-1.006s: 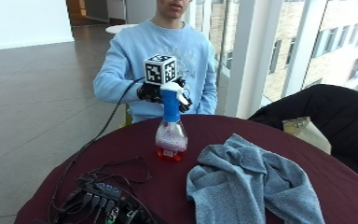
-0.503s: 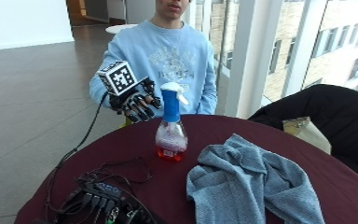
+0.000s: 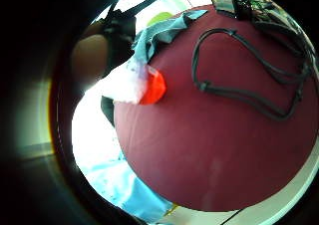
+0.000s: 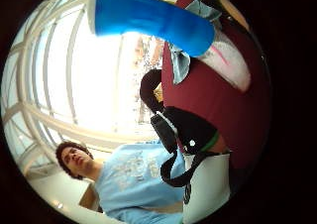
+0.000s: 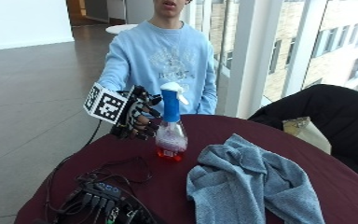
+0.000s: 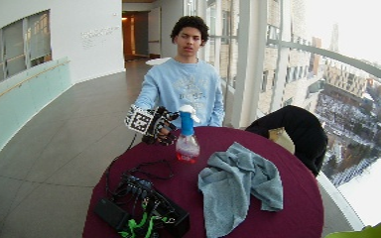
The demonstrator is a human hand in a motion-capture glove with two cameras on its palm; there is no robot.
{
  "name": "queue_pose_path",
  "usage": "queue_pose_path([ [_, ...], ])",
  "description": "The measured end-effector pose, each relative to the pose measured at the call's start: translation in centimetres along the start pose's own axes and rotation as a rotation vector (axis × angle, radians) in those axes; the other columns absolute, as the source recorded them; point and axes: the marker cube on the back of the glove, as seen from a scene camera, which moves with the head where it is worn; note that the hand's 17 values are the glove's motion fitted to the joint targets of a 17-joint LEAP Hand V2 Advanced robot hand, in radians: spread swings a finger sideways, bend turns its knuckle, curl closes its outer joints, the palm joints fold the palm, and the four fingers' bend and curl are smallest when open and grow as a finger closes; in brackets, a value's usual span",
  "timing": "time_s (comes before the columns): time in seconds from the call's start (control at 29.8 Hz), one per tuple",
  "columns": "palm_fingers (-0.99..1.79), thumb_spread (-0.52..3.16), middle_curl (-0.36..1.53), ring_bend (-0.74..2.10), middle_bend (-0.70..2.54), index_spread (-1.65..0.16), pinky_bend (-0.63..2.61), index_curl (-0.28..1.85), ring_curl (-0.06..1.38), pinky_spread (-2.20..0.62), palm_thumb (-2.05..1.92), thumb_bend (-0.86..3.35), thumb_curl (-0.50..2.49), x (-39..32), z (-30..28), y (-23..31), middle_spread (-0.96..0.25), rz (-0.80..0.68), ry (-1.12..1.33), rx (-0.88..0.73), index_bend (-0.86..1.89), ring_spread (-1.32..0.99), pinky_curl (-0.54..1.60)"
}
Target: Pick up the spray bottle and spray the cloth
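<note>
Nearest the outside camera, a black electronics box (image 5: pixel 104 198) with looped black cables (image 5: pixel 113 170) sits at the edge of the round table with its dark red covering (image 5: pixel 229 128), seemingly kept off to one side of the working area. Beside it, toward the middle of the table, a crumpled grey-blue terry cloth (image 5: pixel 253 184) lies heaped and partly spread, presenting a broad surface as the target for spraying. Beyond both stands the clear plastic spray bottle with a blue neck, white trigger head and a little red liquid at its base (image 5: pixel 171 128), upright on the table and apart from the cloth, its white nozzle pointing roughly toward the cloth's side.

Farther back, the gloved right hand (image 5: pixel 137 119) hovers just beside the bottle at neck height, palm facing it, fingers loosely curled and holding nothing; contact with the bottle is not evident. The thumb-side palm view shows the blue neck close to the palm, which suggests a reach for the neck below the trigger. The forearm extends forward from the seated person in a light blue sweatshirt (image 5: pixel 157 65). The pickup is judged not yet made.
</note>
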Motion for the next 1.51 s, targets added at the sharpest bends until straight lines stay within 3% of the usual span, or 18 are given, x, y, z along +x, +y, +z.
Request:
queue_pose_path([
  [0.44, 0.65, 1.06, 0.4, 0.32, 0.23, -0.37, 0.3, 0.24, 0.32, 0.2, 0.61, 0.0, 0.28, 0.4, 3.6, -5.5, -0.05, -0.045, -0.154, -0.059, 0.17, -0.01, 0.36],
  [0.81, 0.91, 1.02, 0.37, 0.37, 0.16, -0.32, 0.27, 0.31, 0.33, 0.15, 0.81, 0.03, 0.34, -0.5, 5.6, -6.4, -0.06, -0.072, -0.188, 0.12, 0.18, -0.04, 0.35],
  [1.11, 1.09, 0.96, 0.42, 0.44, 0.28, -0.27, 0.3, 0.29, 0.37, 0.04, 0.89, 0.02, 0.42, -2.4, 4.8, -8.2, -0.08, -0.014, -0.022, 0.156, 0.09, -0.07, 0.37],
  [1.51, 1.17, 0.92, 0.44, 0.5, 0.33, -0.23, 0.36, 0.27, 0.39, -0.02, 0.88, -0.03, 0.47, -7.0, 2.4, -12.1, -0.07, 0.092, 0.27, -0.007, 0.09, -0.06, 0.39],
])
